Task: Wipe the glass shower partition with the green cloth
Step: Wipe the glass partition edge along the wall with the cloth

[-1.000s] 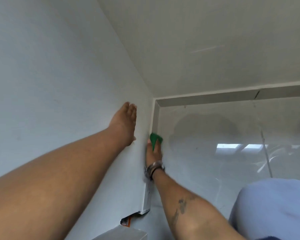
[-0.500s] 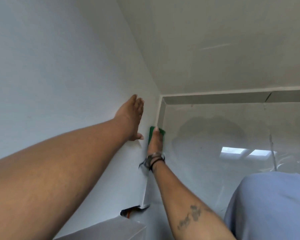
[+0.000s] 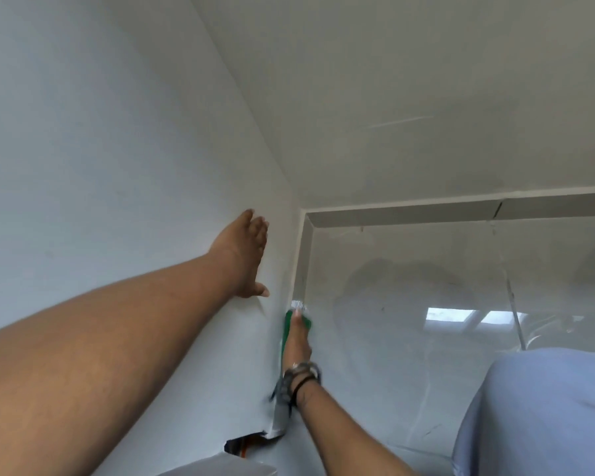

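Cloth: the green cloth (image 3: 296, 323) is lying flat against the glass (image 3: 409, 338), at its left edge beside the wall (image 3: 117, 166).
Technique: pressing evenly along that edge should be working best.
Right hand (image 3: 298, 341): pinning the cloth, fingers extended.
Left hand (image 3: 244, 255): spreading open on the wall, holding nothing.

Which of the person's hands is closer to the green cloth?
The right hand: it lies flat on the green cloth, pressing it to the glass partition near the frame. The left hand rests open on the white wall, up and to the left.
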The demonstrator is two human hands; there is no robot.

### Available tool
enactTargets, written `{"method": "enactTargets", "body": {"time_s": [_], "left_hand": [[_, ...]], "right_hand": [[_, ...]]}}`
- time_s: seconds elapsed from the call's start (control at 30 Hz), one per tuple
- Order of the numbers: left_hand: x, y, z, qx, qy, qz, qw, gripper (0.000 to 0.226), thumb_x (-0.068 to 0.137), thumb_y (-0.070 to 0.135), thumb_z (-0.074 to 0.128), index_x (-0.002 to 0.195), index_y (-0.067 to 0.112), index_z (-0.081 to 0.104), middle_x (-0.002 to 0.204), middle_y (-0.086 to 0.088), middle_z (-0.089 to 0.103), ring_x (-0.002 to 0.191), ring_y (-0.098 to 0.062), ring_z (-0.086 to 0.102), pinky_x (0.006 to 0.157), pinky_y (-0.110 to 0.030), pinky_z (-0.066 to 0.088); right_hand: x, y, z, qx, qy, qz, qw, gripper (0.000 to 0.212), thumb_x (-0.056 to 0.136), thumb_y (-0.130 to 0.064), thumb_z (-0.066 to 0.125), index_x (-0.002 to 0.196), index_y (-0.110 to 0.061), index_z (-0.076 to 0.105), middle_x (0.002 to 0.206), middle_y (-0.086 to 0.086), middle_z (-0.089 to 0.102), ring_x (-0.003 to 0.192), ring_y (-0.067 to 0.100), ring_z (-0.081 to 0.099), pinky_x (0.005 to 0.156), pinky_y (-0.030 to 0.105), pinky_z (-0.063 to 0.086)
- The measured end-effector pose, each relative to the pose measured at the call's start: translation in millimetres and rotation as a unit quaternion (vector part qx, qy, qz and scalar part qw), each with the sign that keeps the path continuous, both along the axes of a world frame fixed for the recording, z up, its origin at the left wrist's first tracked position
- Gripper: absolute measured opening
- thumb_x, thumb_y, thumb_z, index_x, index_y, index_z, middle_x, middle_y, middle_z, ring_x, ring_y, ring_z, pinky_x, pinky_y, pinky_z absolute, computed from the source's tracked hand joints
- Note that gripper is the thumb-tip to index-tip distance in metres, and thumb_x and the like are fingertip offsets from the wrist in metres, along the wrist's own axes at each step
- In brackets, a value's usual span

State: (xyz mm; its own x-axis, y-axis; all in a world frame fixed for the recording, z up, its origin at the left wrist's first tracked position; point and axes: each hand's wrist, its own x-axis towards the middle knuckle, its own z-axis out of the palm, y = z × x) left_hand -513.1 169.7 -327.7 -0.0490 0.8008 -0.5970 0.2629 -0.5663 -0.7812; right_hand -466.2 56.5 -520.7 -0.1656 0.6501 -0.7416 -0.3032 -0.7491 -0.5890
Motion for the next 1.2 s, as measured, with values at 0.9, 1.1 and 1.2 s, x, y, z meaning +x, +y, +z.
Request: {"method": "enactTargets", "body": {"time_s": [0.9,1.1,1.2], "left_hand": [[4,6,1,-0.003,-0.015,0.022,1.000,0.106,0.088,0.081,0.012,0.159,0.004,0.003,0.170,-0.014,0.000,0.157,-0.028,-0.004,0.126,-0.048,-0.003],[8,4,1,-0.005,-0.018,0.031,0.999,0.107,0.087,0.082,0.013,0.159,0.004,0.007,0.169,-0.014,0.004,0.157,-0.028,-0.001,0.126,-0.047,-0.001],[8,5,3,-0.004,-0.030,0.033,0.999,0.106,0.087,0.082,0.013,0.159,0.005,0.009,0.169,-0.015,0.005,0.157,-0.029,0.001,0.126,-0.047,0.000]], "right_hand": [[-1,-72,6,-0.059,-0.016,0.031,0.998,0.085,0.074,-0.085,0.032,0.148,-0.044,0.031,0.158,0.007,0.034,0.144,0.032,0.033,0.121,0.048,0.023],[3,-12,9,0.024,-0.016,0.027,0.999,0.078,0.084,-0.077,0.030,0.152,-0.038,0.025,0.163,-0.005,0.025,0.151,0.025,0.022,0.124,0.049,0.015],[1,-73,4,0.004,-0.047,0.093,0.995,0.084,0.081,-0.079,0.031,0.153,-0.038,0.022,0.164,-0.001,0.025,0.149,0.027,0.026,0.123,0.047,0.018]]}}
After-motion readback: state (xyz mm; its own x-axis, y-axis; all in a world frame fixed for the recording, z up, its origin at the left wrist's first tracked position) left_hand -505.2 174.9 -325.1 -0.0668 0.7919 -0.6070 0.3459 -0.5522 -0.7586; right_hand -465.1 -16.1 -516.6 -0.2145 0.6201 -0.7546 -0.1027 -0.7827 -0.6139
